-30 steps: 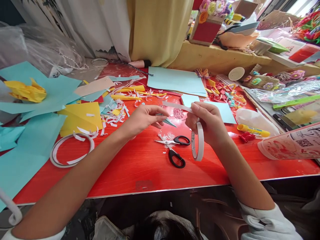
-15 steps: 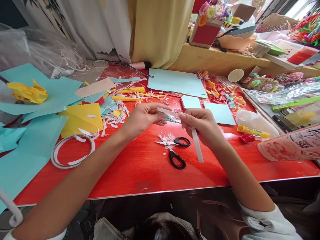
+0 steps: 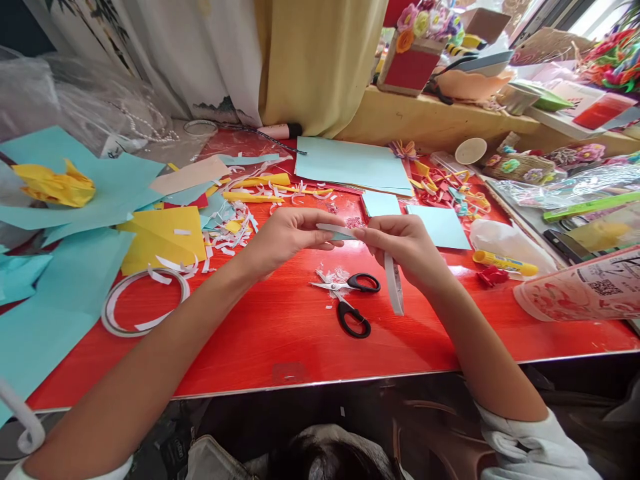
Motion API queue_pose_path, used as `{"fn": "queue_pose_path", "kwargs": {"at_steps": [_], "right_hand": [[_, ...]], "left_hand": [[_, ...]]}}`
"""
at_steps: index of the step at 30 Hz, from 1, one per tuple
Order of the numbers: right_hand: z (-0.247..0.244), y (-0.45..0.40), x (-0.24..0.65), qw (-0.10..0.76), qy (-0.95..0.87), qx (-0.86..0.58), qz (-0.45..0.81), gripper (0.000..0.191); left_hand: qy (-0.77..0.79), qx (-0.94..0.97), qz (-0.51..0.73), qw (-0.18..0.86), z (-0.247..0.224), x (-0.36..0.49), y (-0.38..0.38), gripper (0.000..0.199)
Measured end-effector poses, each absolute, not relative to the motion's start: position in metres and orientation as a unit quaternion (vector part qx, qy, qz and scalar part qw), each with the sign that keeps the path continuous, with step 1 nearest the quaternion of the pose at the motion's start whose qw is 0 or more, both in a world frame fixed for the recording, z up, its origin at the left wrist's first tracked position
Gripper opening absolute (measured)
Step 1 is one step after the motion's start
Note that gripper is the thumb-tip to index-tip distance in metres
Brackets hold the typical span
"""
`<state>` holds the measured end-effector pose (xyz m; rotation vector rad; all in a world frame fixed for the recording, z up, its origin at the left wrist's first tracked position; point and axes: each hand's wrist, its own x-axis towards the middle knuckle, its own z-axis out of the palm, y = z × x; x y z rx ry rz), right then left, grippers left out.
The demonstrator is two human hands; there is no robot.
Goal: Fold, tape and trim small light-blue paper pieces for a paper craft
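Note:
Between my hands, above the red table, is a small light-blue paper piece [image 3: 341, 235] with a white tape strip [image 3: 330, 228] lying along its edge. My left hand [image 3: 287, 241] pinches the left end of the paper. At the other end, my right hand [image 3: 404, 245] pinches the tape, and the tape's loose tail [image 3: 395, 287] hangs down below those fingers. Open scissors with black handles [image 3: 354, 303] lie on the table beneath my hands, beside small white scraps [image 3: 336, 275].
A tape roll [image 3: 111, 303] lies near my left forearm, by yellow paper [image 3: 167, 233]. Blue sheets [image 3: 355, 163] are at the back. On the right are a glue stick [image 3: 506, 263] and a large patterned cup [image 3: 580, 287]. Paper scraps [image 3: 235, 227] lie at centre left.
The tape strip has come down onto the blue paper's edge, where before it was held slightly above it. My left fingers have shifted a little to the right, and the hanging tail has twisted.

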<state>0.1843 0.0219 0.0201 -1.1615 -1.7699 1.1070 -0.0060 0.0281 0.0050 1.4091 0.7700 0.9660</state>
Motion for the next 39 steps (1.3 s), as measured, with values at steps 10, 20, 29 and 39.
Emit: {"fn": "queue_pose_path", "kwargs": {"at_steps": [10,20,29,39], "right_hand": [[0.022,0.021,0.189,0.404,-0.643,-0.401,0.512,0.04],[0.023,0.023,0.192,0.38,-0.675,-0.42,0.473,0.033],[0.023,0.022,0.189,0.327,-0.729,-0.381,0.466,0.021],[0.025,0.018,0.188,0.304,-0.76,-0.392,0.42,0.024]], "left_hand": [[0.361,0.649,0.37,0.558,0.008,-0.007,0.029,0.024],[0.443,0.74,0.273,0.425,-0.002,-0.011,0.036,0.025],[0.481,0.741,0.347,0.314,-0.008,-0.011,0.04,0.042],[0.377,0.668,0.443,0.464,0.018,-0.005,0.023,0.037]]}}
